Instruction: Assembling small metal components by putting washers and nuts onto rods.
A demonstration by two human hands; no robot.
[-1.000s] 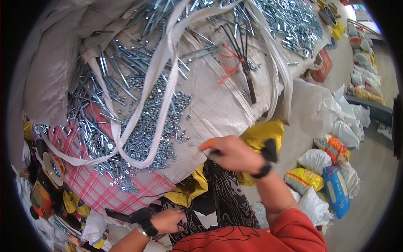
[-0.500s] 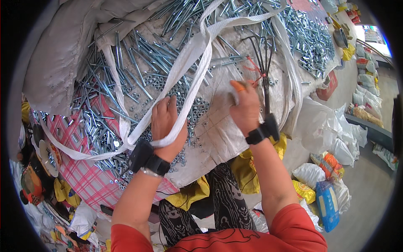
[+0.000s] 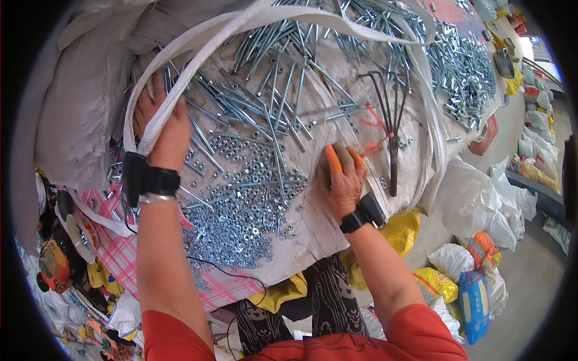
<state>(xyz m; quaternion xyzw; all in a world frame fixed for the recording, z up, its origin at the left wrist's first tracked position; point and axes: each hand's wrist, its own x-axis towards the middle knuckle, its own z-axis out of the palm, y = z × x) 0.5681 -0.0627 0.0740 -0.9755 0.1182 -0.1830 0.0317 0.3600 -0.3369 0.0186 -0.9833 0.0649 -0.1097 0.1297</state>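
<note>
My left hand lies at the far left among long zinc-coloured bolts, its fingers spread apart. A white webbing strap loops up over that hand and across the heap. My right hand rests on the pale woven sheet, fingers stretched forward, with orange covers on some fingers and nothing visible in its grip. Beside it lies a dark hand rake with curved tines and a red string tied round it. Between my hands spreads a pile of small nuts.
More short bolts are heaped at the far right. A stuffed grey-white sack stands at the left. Pink checked cloth lies under the near left edge. Plastic bags and a blue package sit on the floor at right.
My left hand has moved left and away from me, and the strap over it has shifted up and left, uncovering the nuts. My right hand has come slightly nearer, down onto the sheet.
</note>
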